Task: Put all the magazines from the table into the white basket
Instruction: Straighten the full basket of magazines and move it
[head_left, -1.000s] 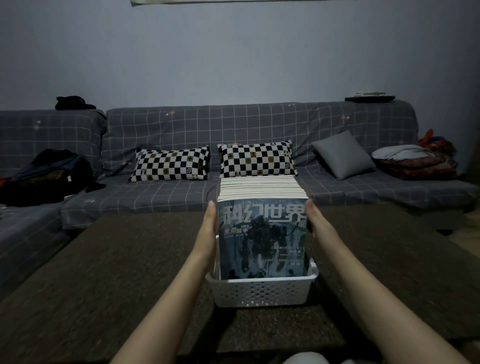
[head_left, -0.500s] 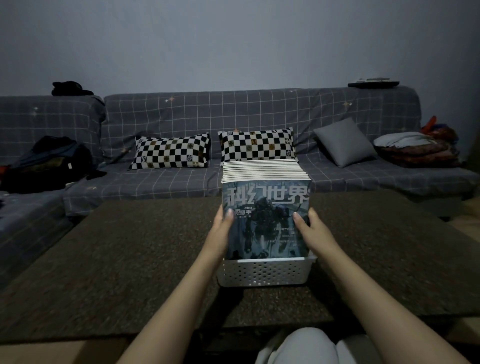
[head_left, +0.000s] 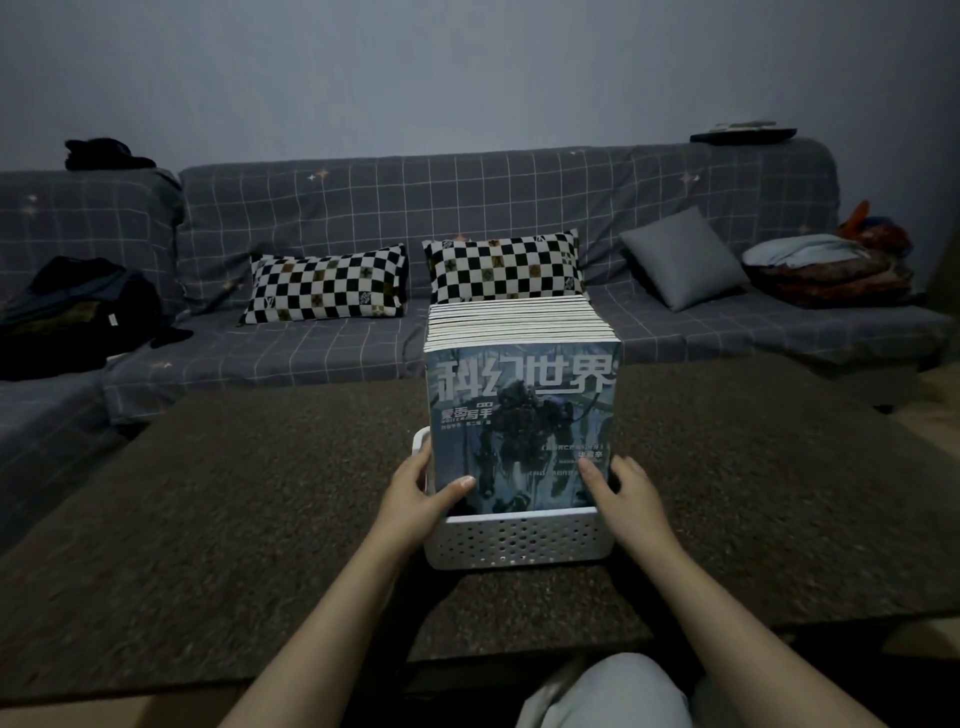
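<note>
So the magazines (head_left: 522, 415) are all standing upright in a tight row inside the white basket (head_left: 514, 540), which sits on the dark counter (head_left: 234, 519) right in front of the person; I can't spot any loose ones on the counter. The left hand (head_left: 415, 493) is at the basket's left corner with its thumb lying on the front cover, and the right hand (head_left: 623, 493) mirrors it on the right, fingers loosely bent against the cover and the stack's edge. Whether it's a real squeeze or just steadying, I can't tell. That packed row looks seriously heavy, and the glossy covers are probably slick and floppy one by one. If it needs moving, I'd hold the basket's rigid rim or base, not the paper.
</note>
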